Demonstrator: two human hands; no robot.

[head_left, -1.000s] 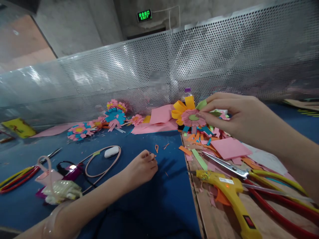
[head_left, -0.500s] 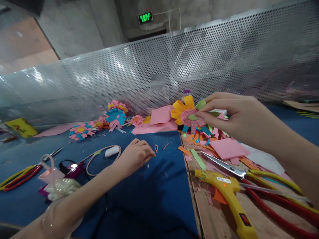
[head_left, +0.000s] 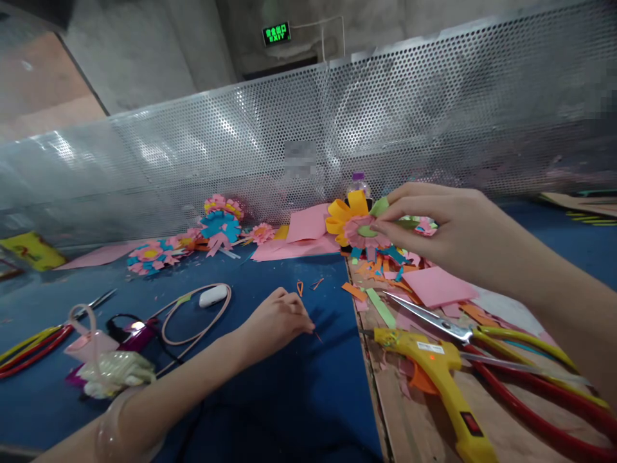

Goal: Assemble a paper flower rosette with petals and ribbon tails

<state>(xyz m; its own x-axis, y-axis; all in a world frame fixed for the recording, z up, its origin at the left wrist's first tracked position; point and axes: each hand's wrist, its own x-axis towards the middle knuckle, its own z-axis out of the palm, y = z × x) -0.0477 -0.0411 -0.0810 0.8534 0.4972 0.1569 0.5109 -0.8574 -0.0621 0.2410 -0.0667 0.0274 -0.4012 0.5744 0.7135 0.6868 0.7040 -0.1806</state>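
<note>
In my right hand is a paper flower, pinched by its green leaf and the edge of its centre. The flower has yellow loops at the upper left, a pink frilled middle with a green disc, and blue strips below. Low over the blue table, my left hand is closed in a pinch. Its fingertips are at the end of a thin reddish scrap; whether they lift it I cannot see. Just beyond lie a small folded orange strip and another thin scrap.
A yellow glue gun and large scissors lie at the right among paper scraps. Several finished flowers and pink paper line the perforated metal screen. At left are a cable, white case, gloves and scissors.
My left hand has moved right and nearer to me, its fingertips reaching the thin reddish scrap. My right hand keeps holding the flower in nearly the same place. The view has shifted slightly.
</note>
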